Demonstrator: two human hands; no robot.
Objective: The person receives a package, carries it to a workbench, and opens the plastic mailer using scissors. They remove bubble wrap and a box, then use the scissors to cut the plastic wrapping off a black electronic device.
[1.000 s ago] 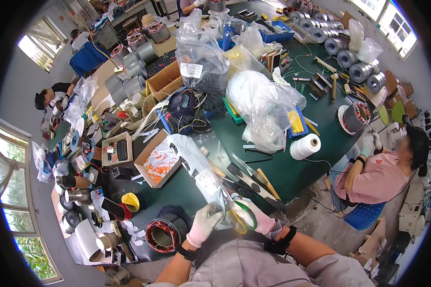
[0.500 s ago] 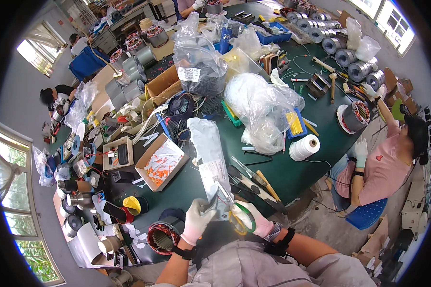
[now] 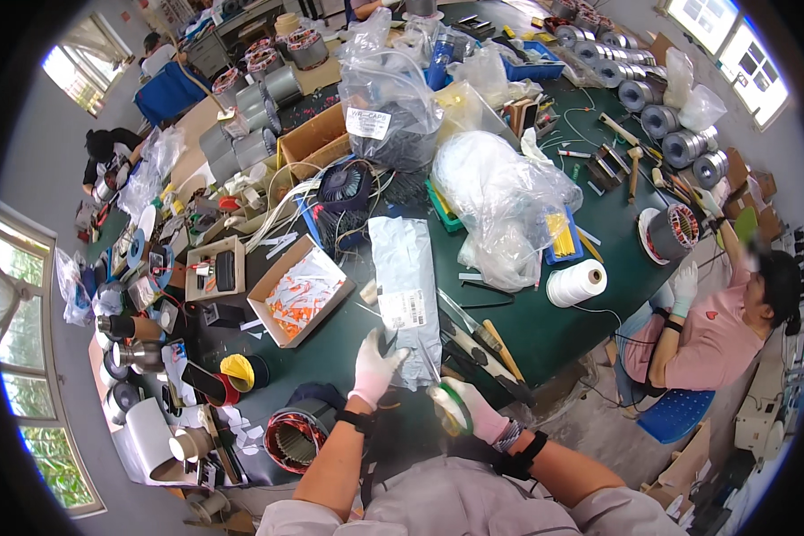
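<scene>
A long pale grey plastic mailing bag with a white label lies on the green table in front of me. At its lower left edge my gloved left hand has its fingers apart, with the thumb by the bag. My gloved right hand grips scissors with green and yellow handles. Their metal blades point away from me, over the bag's lower right part; whether they touch it I cannot tell. A wound motor stator stands left of my left forearm.
An open box of orange and white pieces sits left of the bag. Right of it lie long-handled tools and a white thread spool. Clear plastic bags are piled beyond. A co-worker in pink sits at the right.
My left hand has loosened from the bag's lower end, its fingers now spread. The bag lies flatter and its lower end is uncovered. The scissors stay in my right hand; the view has shifted slightly.
</scene>
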